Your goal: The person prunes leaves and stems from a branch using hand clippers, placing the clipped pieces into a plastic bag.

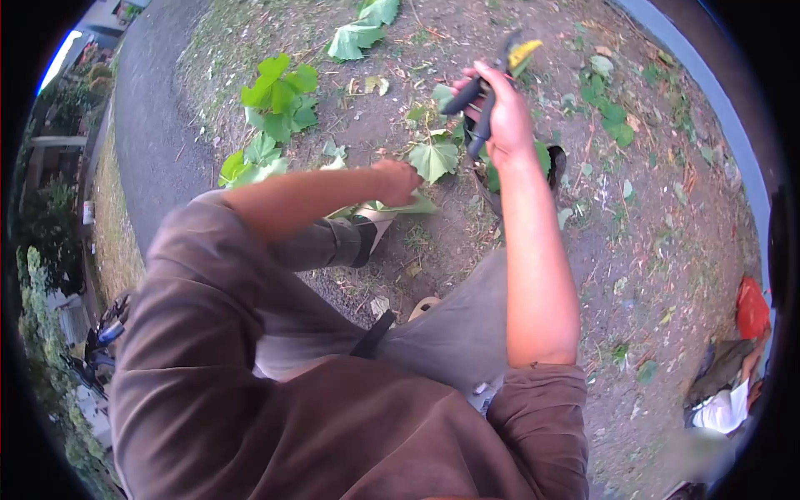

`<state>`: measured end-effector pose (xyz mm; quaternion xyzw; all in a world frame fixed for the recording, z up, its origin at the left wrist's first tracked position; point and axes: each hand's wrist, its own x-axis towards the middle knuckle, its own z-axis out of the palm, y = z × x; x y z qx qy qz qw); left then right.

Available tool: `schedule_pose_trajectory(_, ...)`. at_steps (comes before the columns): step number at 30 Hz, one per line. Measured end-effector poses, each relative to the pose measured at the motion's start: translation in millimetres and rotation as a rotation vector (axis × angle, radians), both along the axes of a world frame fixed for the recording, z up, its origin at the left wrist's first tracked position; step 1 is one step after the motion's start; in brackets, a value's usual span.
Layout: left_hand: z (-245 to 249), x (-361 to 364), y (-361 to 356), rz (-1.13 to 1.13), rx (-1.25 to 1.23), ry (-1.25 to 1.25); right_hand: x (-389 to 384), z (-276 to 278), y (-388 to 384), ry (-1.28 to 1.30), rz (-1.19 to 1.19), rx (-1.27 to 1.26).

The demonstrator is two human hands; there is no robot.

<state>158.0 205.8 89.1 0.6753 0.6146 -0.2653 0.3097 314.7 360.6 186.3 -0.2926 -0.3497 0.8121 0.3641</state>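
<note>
the right hand [502, 117] is raised over the bare ground [633, 250], clenched around the black handles of the pruning shears [482, 93], whose yellow-tipped head points up and away. the left hand [397, 180] reaches across the body and is closed on a leafy stem [410, 205] low near the soil, just below a broad green leaf [434, 158]. a leafy plant [277, 93] grows further left, beside the paved path [150, 133]. a red bag [751, 307] lies far right.
</note>
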Motion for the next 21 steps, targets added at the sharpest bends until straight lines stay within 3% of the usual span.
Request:
schedule_pose_trajectory(1, -20.3, 16.9, 1.4, 0.155, -0.015, -0.080, -6.1, -1.5, -1.3, 0.036, 0.005, -0.015)
schedule_pose_trajectory(4, -108.4, 51.1, 6.1, 0.212, 0.113, 0.027, -16.6, 1.0, -9.0, 0.067, 0.013, -0.012)
schedule_pose_trajectory(6, -146.8, 69.9, 2.3, 0.570, 0.001, -0.030, -15.1, 12.2, -18.2, 0.089, 0.024, -0.039)
schedule_pose_trajectory(11, -179.5, 81.5, -10.8, 0.750, 0.046, -0.049, 2.3, 33.8, -39.0, 0.098, 0.038, -0.007)
schedule_pose_trajectory(14, -145.9, 28.8, 6.6, 0.725, 0.045, -0.272, 9.5, 45.6, -42.7, 0.121, 0.013, 0.035)
schedule_pose_trajectory(18, -52.1, -79.1, 40.6, 0.840, 0.047, -0.855, 17.9, 57.3, -42.3, 0.228, -0.065, -0.022)
schedule_pose_trajectory(20, 25.0, -92.9, 62.3, 1.108, 0.275, -0.783, 28.6, 68.9, -39.3, 0.257, -0.032, -0.073)
schedule_pose_trajectory(21, 35.5, -128.4, 74.4, 0.800, 0.343, -0.726, 30.4, 69.0, -33.6, 0.269, -0.074, 0.004)
